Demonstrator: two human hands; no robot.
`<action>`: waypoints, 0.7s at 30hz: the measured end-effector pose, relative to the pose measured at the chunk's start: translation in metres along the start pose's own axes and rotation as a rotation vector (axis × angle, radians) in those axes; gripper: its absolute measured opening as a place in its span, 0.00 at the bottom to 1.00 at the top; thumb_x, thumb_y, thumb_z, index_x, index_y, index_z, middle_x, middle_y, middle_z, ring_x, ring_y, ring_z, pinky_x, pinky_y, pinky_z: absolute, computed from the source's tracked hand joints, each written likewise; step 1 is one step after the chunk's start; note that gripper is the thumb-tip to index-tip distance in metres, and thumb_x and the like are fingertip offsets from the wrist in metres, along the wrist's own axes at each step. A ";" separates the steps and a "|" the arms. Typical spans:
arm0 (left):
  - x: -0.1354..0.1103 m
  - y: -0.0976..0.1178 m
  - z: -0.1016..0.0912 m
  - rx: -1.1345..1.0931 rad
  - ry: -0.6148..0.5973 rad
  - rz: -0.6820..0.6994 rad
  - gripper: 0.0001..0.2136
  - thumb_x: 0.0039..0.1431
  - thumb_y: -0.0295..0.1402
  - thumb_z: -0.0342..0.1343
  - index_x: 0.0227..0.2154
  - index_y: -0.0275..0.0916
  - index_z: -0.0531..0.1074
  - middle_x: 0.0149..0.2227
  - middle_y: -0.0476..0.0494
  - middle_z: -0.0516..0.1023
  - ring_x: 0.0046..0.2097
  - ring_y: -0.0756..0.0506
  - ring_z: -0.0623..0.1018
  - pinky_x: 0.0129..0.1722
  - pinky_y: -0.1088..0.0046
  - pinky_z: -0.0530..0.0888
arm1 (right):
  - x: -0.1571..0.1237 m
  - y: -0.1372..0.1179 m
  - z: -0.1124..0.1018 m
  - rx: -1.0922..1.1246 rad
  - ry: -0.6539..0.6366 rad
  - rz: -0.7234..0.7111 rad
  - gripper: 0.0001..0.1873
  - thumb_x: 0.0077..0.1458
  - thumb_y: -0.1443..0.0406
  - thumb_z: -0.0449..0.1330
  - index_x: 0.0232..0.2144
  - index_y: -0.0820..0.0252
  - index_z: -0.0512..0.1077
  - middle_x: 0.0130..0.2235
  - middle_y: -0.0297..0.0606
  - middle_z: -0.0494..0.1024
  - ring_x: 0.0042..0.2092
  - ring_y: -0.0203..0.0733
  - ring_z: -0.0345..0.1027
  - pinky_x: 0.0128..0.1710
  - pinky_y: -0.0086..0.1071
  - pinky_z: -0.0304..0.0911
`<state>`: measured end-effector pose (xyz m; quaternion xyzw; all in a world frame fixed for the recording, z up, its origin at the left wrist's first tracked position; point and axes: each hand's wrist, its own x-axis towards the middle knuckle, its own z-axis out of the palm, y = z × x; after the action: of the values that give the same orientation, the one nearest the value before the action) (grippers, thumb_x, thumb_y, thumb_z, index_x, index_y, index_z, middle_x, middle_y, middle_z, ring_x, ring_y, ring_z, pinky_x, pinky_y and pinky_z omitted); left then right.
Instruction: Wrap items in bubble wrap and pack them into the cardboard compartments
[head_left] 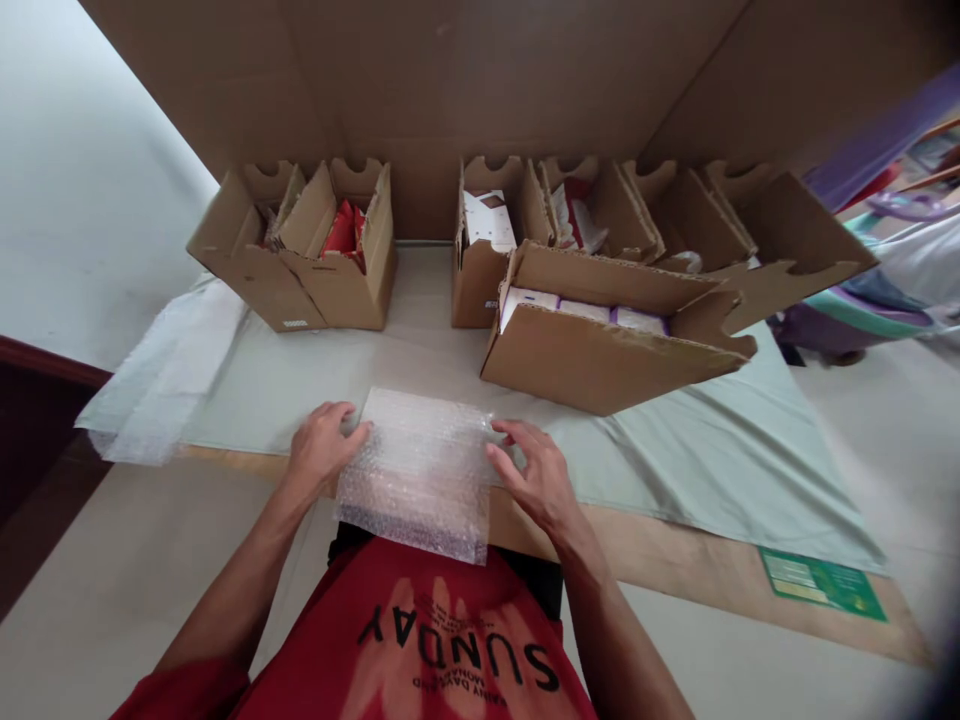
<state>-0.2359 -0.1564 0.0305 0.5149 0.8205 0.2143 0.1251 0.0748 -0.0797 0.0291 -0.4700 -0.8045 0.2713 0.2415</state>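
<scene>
A sheet of bubble wrap (420, 470) lies on the near edge of the table, its front end hanging over toward my red shirt. My left hand (322, 445) rests on its left edge with the fingers curled and the thumb on the wrap. My right hand (534, 475) touches its right edge, fingers bent and pinching the wrap. Whether anything lies under the wrap is hidden.
A pale cloth (675, 460) covers the table. Open cardboard boxes stand behind: two at left (300, 260) with red packets, one in the middle (480, 250), a wide one (600, 350) with white packs. More bubble wrap (157, 380) hangs off the left end. A green label (821, 582) lies front right.
</scene>
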 end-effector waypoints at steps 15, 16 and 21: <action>0.014 0.014 0.012 -0.111 0.081 -0.025 0.12 0.55 0.46 0.52 0.32 0.44 0.72 0.29 0.48 0.79 0.32 0.42 0.79 0.35 0.69 0.71 | 0.050 -0.025 0.007 -0.391 0.059 -0.086 0.11 0.68 0.67 0.55 0.45 0.57 0.77 0.43 0.44 0.81 0.46 0.50 0.71 0.47 0.42 0.58; 0.017 0.012 0.016 -0.072 0.063 -0.028 0.11 0.56 0.45 0.52 0.32 0.44 0.72 0.29 0.47 0.80 0.32 0.42 0.79 0.34 0.69 0.71 | 0.054 -0.022 0.009 -0.397 0.032 -0.071 0.12 0.67 0.68 0.55 0.47 0.58 0.77 0.45 0.45 0.81 0.47 0.51 0.71 0.48 0.43 0.58; 0.011 -0.001 0.025 0.064 0.150 0.040 0.17 0.63 0.44 0.50 0.47 0.39 0.73 0.39 0.38 0.80 0.39 0.37 0.80 0.40 0.60 0.75 | 0.040 -0.006 0.014 -0.336 0.091 -0.016 0.20 0.63 0.70 0.58 0.56 0.55 0.73 0.57 0.45 0.76 0.54 0.53 0.69 0.52 0.46 0.62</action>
<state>-0.2311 -0.1419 0.0083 0.5175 0.8235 0.2286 0.0425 0.0440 -0.0499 0.0281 -0.5091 -0.8305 0.1093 0.1978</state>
